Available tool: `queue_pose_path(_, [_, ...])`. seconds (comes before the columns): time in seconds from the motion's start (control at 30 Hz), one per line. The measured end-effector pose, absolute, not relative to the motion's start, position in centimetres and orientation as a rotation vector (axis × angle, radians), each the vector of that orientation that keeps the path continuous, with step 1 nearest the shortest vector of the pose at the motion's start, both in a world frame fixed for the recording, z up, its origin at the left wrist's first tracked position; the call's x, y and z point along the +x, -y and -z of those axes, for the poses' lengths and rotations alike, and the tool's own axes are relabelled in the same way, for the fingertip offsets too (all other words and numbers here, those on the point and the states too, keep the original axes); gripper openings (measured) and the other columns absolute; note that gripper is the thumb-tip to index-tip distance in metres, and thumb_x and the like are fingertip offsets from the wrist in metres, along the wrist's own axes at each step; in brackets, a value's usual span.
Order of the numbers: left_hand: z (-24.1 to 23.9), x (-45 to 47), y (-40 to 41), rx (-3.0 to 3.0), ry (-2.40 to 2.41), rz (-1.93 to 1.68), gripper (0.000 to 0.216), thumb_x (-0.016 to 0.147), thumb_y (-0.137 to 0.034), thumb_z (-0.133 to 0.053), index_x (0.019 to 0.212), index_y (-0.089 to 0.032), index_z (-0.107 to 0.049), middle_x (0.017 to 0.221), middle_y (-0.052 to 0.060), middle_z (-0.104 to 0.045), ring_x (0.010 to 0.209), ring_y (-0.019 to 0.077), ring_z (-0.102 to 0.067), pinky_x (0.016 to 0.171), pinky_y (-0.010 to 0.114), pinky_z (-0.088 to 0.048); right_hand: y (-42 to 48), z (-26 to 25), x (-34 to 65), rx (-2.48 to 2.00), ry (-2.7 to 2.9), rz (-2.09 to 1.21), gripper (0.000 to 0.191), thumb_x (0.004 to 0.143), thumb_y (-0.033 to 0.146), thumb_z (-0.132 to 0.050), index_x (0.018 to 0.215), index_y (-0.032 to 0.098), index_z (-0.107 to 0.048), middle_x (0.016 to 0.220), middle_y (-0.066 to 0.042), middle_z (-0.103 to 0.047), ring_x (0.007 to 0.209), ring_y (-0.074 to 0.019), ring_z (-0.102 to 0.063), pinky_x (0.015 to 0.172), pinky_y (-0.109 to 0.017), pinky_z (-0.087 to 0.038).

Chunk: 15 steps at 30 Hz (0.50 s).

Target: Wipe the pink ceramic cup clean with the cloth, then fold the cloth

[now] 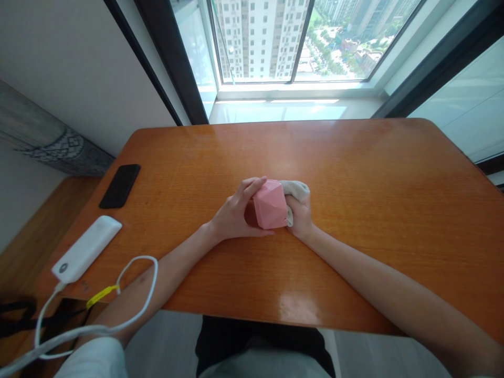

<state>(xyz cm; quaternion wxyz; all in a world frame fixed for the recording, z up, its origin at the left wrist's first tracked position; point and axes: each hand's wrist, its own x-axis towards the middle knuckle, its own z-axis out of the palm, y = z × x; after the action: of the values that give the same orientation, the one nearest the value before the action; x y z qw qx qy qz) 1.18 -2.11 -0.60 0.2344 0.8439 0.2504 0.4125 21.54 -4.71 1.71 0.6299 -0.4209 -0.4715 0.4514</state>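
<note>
Near the middle of the table point(366, 247), between the two hands: a faceted pink block point(270, 206). Whether it touches the wood or hangs just clear of it, cannot tell.

Left hand point(238, 210) holds the block from its left side, fingers on the far edge, thumb along the near edge; a gap shows between palm and block. Right hand point(300, 214) is closed on a bunched pale cloth point(296, 189), pressed up to the block's right side. Any hollow on that side is hidden.

Handling, by judgement: block looks light and stiff, likely plastic or glazed; if glazed, a drop could chip it. Smooth faces may slip, more so if damp. Best hold seems across two opposite edges, as the left hand has it, where the angles give the fingers purchase. Cloth looks soft, limp, hard to harm; a gathered handful suits it.
</note>
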Motion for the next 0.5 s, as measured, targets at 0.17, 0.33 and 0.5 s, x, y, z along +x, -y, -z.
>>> queue_pose_path(0.17, [0.2, 0.7, 2.1, 2.179, -0.812, -0.972, 0.15, 0.054, -0.07, -0.107, 0.177, -0.031, -0.03, 0.146, 0.015, -0.072, 0.118, 0.037, -0.078, 0.102, 0.051, -0.065, 5.4, -1.6, 21.5, -0.972, 1.136, -1.02, 0.025, 0.08, 0.032, -0.07, 0.06, 0.024, -0.058, 0.059, 0.003, -0.051, 0.057, -0.0143, -0.043, 0.054, -0.031, -0.039])
queue_pose_path(0.33, [1.1, 1.0, 1.6, 2.281, -0.681, -1.023, 0.165, 0.057, -0.07, -0.108, 0.182, -0.036, -0.006, 0.17, 0.024, -0.053, 0.148, 0.0484, -0.063, 0.119, 0.068, -0.056, 5.0, -1.7, 21.7, -0.984, 1.145, -0.956, 0.026, 0.081, 0.03, -0.068, 0.058, 0.025, -0.057, 0.059, 0.002, -0.049, 0.058, -0.0153, -0.043, 0.054, -0.032, -0.039])
queue_pose_path(0.5, [1.8, 1.6, 1.6, 2.417, -0.583, -1.105, 0.126, 0.085, -0.044, -0.098, 0.178, -0.047, -0.013, 0.187, 0.02, -0.02, 0.167, 0.0448, -0.044, 0.119, 0.064, -0.06, 4.4, -1.8, 21.7, -0.979, 1.127, -0.958, 0.024, 0.081, 0.029, -0.068, 0.058, 0.025, -0.059, 0.062, 0.001, -0.051, 0.062, -0.017, -0.045, 0.058, -0.034, -0.043])
